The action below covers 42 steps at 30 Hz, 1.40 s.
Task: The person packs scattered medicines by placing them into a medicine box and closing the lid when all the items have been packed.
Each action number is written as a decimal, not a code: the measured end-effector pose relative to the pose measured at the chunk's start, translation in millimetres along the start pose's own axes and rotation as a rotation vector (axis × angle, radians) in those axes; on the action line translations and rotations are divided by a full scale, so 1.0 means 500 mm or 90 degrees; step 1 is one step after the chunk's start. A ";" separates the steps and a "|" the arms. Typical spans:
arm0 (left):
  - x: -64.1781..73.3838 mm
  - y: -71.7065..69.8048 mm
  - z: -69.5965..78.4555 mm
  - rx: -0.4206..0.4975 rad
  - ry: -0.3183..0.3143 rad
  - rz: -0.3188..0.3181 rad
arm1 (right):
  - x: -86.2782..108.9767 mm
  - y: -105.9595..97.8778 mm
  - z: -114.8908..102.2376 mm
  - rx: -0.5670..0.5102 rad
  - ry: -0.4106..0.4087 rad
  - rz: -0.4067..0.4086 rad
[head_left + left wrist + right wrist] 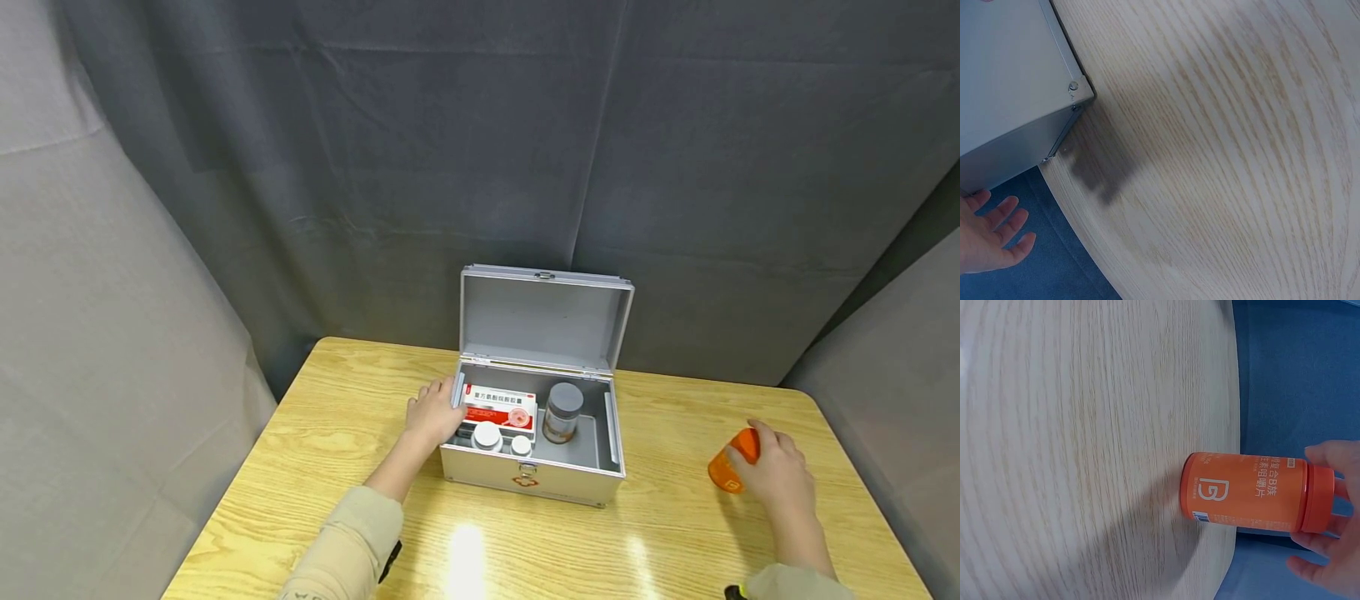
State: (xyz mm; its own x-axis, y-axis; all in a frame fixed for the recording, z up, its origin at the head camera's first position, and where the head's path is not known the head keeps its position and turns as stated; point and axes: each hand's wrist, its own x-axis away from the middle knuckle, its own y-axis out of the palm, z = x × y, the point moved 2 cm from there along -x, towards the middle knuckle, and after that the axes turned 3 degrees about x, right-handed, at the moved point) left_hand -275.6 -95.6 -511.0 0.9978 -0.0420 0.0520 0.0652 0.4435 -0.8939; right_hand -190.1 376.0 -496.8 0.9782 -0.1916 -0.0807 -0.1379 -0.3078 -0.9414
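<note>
My right hand (pixel 780 471) grips an orange vitamin bottle (pixel 726 473) by its cap, at the right of the table. White lettering shows on the bottle (pixel 1244 490) in the right wrist view, and its shadow falls beside it. Whether its base touches the wood I cannot tell. At the middle stands a silver medicine case (pixel 517 483) with its lid raised. My left hand (pixel 435 414) rests at the case's left rim, its fingers loosely spread in the left wrist view. Inside the case are a red-and-white medicine box (pixel 498 408), two white-capped bottles (pixel 487 436) and a grey-lidded clear jar (pixel 562 412).
The case's lid (pixel 543 321) leans back near the dark curtain (pixel 450 167) behind the table. Light cloth (pixel 112 333) hangs at the left, and more at the right. The wooden table (pixel 337 400) has rounded back corners.
</note>
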 end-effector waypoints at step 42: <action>-0.002 0.003 -0.003 0.000 0.007 0.009 | -0.004 0.007 0.004 -0.038 0.015 0.018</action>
State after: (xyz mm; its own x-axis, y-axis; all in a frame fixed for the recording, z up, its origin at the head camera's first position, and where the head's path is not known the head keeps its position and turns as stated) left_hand -276.3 -96.2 -513.0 0.9983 -0.0455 0.0351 0.0518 0.4447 -0.8942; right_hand -192.0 377.2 -500.4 0.9697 -0.2235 -0.0989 -0.1758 -0.3563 -0.9177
